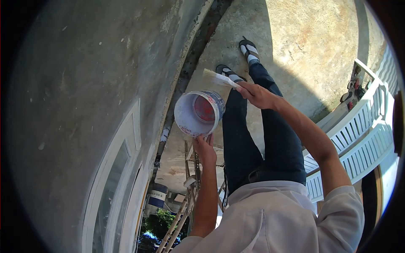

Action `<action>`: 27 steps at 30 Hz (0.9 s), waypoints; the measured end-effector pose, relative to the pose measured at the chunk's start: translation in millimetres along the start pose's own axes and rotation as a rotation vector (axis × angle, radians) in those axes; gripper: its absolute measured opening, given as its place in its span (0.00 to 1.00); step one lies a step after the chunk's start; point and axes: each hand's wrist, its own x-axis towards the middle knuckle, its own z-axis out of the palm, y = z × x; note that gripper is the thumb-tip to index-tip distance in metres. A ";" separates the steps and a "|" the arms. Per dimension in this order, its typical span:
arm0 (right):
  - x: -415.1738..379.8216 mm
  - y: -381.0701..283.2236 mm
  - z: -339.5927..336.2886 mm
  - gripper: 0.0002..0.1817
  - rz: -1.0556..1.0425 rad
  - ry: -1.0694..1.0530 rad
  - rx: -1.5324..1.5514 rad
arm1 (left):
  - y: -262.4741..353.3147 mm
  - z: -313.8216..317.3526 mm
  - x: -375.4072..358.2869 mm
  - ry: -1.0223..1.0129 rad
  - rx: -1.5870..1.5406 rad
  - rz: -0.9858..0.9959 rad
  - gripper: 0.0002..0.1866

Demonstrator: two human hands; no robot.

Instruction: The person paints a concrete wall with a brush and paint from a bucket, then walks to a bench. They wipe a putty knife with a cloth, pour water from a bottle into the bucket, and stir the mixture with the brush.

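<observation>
A white bucket (184,110) with a reddish patch at its bottom is held at its lower rim by my left hand (205,148), its mouth facing the camera. Pinched in my right hand (258,95) is the white handle of a paintbrush (219,79). The pale bristles point left, above the bucket and apart from it. Part of my left hand's fingers is hidden behind the bucket.
A grey wall (105,55) with a white-framed window (134,122) fills the left side. Below stand a wooden ladder (181,215) and a dark labelled bucket (157,195). White slatted railings (350,135) are at the right, with footwear (346,96) beside them on the concrete floor (303,46).
</observation>
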 end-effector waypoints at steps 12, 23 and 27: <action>192.0 58.2 -20.2 0.20 0.039 0.319 -0.392 | -80.4 33.4 71.3 -0.059 0.503 0.335 0.28; 346.3 108.5 76.3 0.19 -0.134 0.186 -0.666 | -134.2 36.9 106.6 -0.444 1.313 0.447 0.18; 379.4 114.5 74.2 0.19 -0.173 0.390 -0.577 | -132.6 46.3 100.9 -0.468 1.409 0.494 0.21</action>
